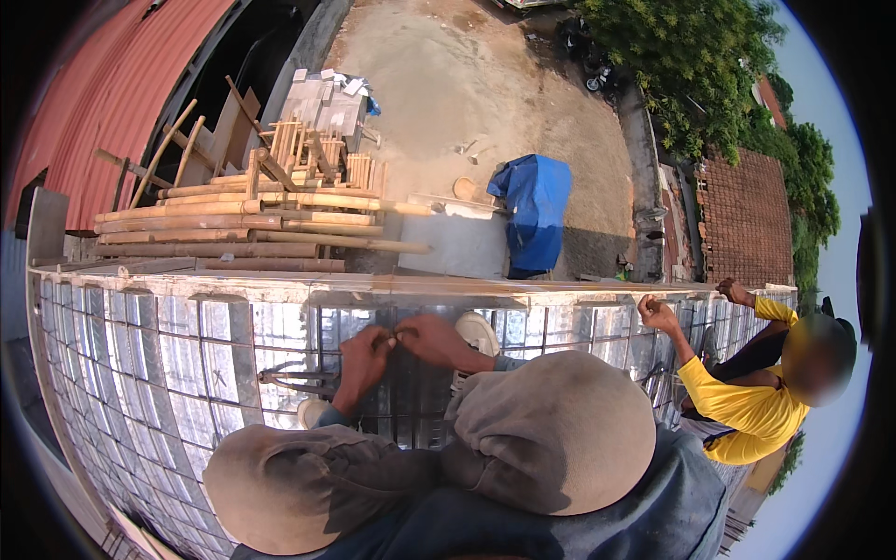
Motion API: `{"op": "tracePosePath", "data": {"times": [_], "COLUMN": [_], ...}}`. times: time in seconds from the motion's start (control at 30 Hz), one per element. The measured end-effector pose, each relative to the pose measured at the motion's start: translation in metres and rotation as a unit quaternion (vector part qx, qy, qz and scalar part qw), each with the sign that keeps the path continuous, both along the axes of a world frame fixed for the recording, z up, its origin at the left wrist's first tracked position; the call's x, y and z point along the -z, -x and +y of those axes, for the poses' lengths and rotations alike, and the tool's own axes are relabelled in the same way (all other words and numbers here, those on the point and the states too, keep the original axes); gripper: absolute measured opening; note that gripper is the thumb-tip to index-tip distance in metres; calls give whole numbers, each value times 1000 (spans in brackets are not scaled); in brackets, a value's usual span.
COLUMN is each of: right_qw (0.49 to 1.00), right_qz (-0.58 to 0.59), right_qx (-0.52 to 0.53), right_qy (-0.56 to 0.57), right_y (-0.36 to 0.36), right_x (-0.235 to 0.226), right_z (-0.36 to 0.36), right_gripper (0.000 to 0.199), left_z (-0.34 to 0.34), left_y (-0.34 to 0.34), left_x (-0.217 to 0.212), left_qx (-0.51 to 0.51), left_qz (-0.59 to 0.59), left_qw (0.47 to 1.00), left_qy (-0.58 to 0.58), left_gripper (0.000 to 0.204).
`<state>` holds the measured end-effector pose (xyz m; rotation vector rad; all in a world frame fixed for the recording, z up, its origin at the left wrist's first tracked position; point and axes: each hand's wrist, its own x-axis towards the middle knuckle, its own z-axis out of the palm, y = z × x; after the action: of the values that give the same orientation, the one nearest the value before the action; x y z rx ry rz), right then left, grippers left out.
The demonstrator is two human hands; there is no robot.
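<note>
Brown-trousered knees point(560, 434) | left hand point(366, 362), right hand point(434, 340): fingers pinched together, grip contents unclear | steel mesh point(319, 341) below

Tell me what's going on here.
A person crouches over a grid of thin dark steel bars above shiny silver metal sheeting. The left hand and right hand meet at the fingertips; anything pinched there is too small to make out. A dark two-handled metal tool lies beside the left hand. A co-worker in a yellow top is to the right.
</note>
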<state>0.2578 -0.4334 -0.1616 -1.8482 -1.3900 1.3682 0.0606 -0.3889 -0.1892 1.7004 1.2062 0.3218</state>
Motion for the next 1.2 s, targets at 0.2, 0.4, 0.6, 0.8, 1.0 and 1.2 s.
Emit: {"op": "tracePosePath", "data": {"times": [0.2, 0.4, 0.6, 0.8, 1.0, 1.2], "right_qw": [1000, 999, 999, 999, 999, 998], "right_qz": [-1, 12, 7, 33, 30, 49], "right_qx": [-6, -4, 0, 3, 12, 8], "right_qy": [-17, -39, -39, 35, -31, 38], "right_y": [2, -3, 3, -5, -2, -4], "right_x": [6, 11, 10, 8, 24, 1], "right_z": [0, -1, 5, 7, -1, 6], "right_gripper": [28, 26, 25, 25, 24, 25], "left_z": [2, 3, 15, 16, -3, -8], "left_y": [3, 0, 8, 2, 6, 7], "left_x": [-14, -6, -4, -16, -8, 5], "left_qx": [-31, -15, 22, 50, 20, 23], "left_qz": [-41, -3, 9, 43, 8, -3], "left_qw": [998, 1000, 996, 995, 999, 997], "left_qy": [-29, -2, 88, 77, -41, -76], "left_gripper": [17, 14, 13, 15, 13, 13]}}
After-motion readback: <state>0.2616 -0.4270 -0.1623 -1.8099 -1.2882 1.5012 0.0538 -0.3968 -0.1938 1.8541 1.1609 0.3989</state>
